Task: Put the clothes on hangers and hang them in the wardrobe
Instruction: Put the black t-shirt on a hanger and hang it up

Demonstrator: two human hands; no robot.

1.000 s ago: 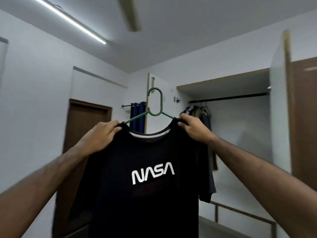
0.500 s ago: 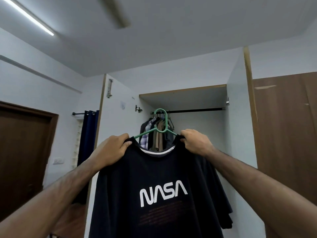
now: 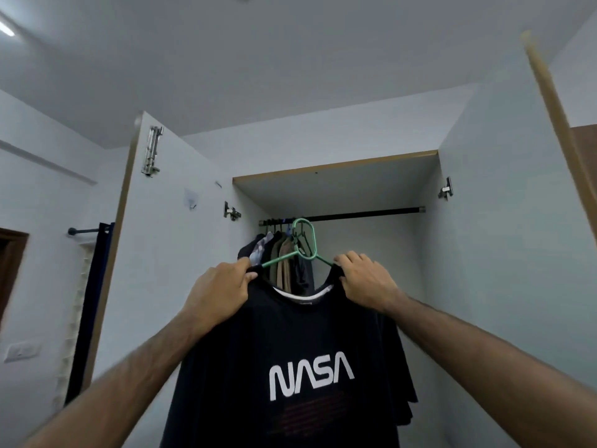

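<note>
Both hands (image 3: pixel 219 295) (image 3: pixel 365 282) pinch hangered T-shirt (image 3: pixel 290 367) before wardrobe (image 3: pixel 336 163) holding hung clothes (image 3: pixel 281 253).

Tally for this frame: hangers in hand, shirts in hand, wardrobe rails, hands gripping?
Green hanger: 1
Black NASA shirt: 1
Wardrobe rail: 1
Hands gripping the shirt's shoulders: 2, left hand, right hand
Total: 5

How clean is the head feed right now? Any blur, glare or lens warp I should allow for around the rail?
Head view: wide-angle warp bows the wardrobe door edge at right; motion blur smears the forearms and frame edges; the green hanger, black T-shirt and rail stay readable; light is dim and flat, no glare on the rail; the already-hung clothes sit in shadow.
</note>
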